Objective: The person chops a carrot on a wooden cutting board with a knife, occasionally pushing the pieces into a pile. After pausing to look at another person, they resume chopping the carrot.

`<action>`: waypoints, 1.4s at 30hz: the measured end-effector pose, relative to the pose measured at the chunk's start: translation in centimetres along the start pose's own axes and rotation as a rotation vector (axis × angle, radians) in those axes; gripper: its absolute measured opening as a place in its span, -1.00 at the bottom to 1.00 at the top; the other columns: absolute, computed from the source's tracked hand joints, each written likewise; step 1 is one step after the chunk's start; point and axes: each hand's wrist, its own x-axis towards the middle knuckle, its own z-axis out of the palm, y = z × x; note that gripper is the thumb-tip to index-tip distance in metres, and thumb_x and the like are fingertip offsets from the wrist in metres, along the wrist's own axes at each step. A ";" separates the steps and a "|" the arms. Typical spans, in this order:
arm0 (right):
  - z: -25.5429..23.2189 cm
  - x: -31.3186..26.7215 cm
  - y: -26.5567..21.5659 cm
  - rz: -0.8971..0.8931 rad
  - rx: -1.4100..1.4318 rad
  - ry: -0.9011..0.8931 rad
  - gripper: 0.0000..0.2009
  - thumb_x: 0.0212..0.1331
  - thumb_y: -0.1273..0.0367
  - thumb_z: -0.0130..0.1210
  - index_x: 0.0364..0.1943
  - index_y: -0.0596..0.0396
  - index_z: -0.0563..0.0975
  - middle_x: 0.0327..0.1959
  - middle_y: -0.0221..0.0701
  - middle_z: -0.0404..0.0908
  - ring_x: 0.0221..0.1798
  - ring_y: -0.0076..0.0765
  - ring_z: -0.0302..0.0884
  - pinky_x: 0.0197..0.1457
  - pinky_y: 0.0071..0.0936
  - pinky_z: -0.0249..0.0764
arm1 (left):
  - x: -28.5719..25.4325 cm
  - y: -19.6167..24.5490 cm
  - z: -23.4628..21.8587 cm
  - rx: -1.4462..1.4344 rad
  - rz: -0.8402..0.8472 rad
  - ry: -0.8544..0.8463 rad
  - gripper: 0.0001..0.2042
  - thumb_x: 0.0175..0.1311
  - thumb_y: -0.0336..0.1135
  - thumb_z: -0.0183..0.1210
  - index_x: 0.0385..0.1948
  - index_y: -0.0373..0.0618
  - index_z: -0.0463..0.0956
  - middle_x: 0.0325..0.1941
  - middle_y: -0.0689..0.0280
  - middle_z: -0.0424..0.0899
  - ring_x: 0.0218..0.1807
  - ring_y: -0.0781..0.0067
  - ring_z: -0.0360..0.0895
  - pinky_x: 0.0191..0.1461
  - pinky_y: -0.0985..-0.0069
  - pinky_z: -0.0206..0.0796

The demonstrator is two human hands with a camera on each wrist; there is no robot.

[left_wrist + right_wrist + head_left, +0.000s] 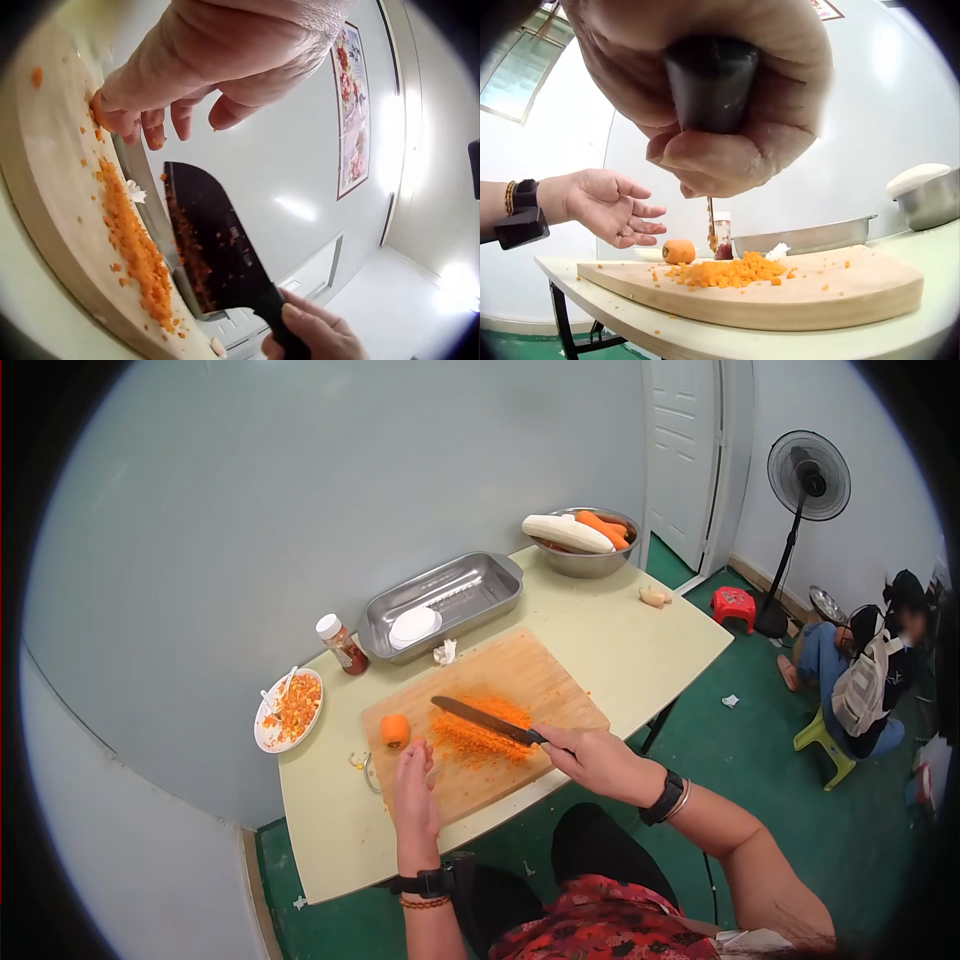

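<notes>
My right hand [602, 762] grips the black handle of a broad dark kitchen knife [482, 718], its blade over a heap of chopped carrot [470, 738]. Bits of carrot cling to the blade [214, 240] in the left wrist view. The heap lies on a wooden cutting board [530, 670]. My left hand [415, 795] is held at the board's near left edge with nothing in it, palm turned inward and fingers loosely extended. Just beyond its fingertips sits a carrot piece [395, 731], partly hidden by the hand in the left wrist view.
Behind the board are a metal tray [450, 600] with a white disc, a red-filled jar [342, 644] and crumpled white paper [445, 652]. A bowl of chopped food [290, 710] stands left. A steel bowl [588, 563] of vegetables is back right. A seated person [870, 670] is at far right.
</notes>
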 end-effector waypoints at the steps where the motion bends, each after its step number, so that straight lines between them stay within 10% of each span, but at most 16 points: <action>1: 0.3 0.0 0.1 -0.021 -0.007 0.004 -0.66 0.37 0.27 -0.03 0.15 0.03 0.52 -0.39 -0.06 0.65 -0.34 0.09 0.64 -0.25 -0.06 0.55 | 0.4 -0.3 -0.1 0.006 0.007 0.003 -0.61 0.44 -0.04 0.08 0.19 0.03 0.45 0.07 0.43 0.55 0.11 0.49 0.38 0.24 0.33 0.09; 7: 2.0 0.5 1.5 -0.042 -0.071 -0.018 -0.68 0.37 0.28 -0.03 0.13 0.04 0.53 -0.41 -0.08 0.64 -0.34 0.10 0.62 -0.27 -0.03 0.52 | 2.2 -3.8 -1.7 0.967 0.504 0.085 -0.66 0.30 -0.28 0.20 0.03 -0.29 0.54 0.04 0.09 0.60 0.07 0.27 0.54 0.14 0.42 0.37; 10: 1.9 0.6 0.7 -0.021 -0.067 -0.011 -0.68 0.37 0.28 -0.02 0.13 0.03 0.53 -0.43 -0.08 0.64 -0.34 0.11 0.62 -0.27 -0.02 0.51 | 2.7 -4.3 -1.6 0.784 0.372 0.035 -0.73 0.21 -0.33 0.21 -0.12 -0.30 0.60 -0.03 -0.04 0.60 0.01 0.02 0.54 0.14 0.24 0.36; 22: 2.4 0.2 0.0 -0.009 -0.057 -0.040 -0.68 0.36 0.28 -0.02 0.12 0.04 0.54 -0.45 -0.07 0.63 -0.37 0.12 0.62 -0.30 0.00 0.52 | 3.7 -6.9 -1.3 0.903 0.492 0.253 -0.78 0.11 -0.34 0.25 -0.17 0.00 0.64 -0.09 0.23 0.61 0.05 0.09 0.46 0.23 0.21 0.24; 42: 2.6 0.4 -1.2 0.039 -0.092 -0.186 -0.67 0.38 0.25 -0.03 0.14 0.03 0.51 -0.41 -0.06 0.65 -0.34 0.12 0.64 -0.28 0.00 0.53 | 3.4 -7.2 -1.5 0.883 0.593 0.242 -0.74 0.06 -0.46 0.26 -0.17 -0.13 0.53 -0.11 0.15 0.54 0.05 0.08 0.44 0.20 0.24 0.23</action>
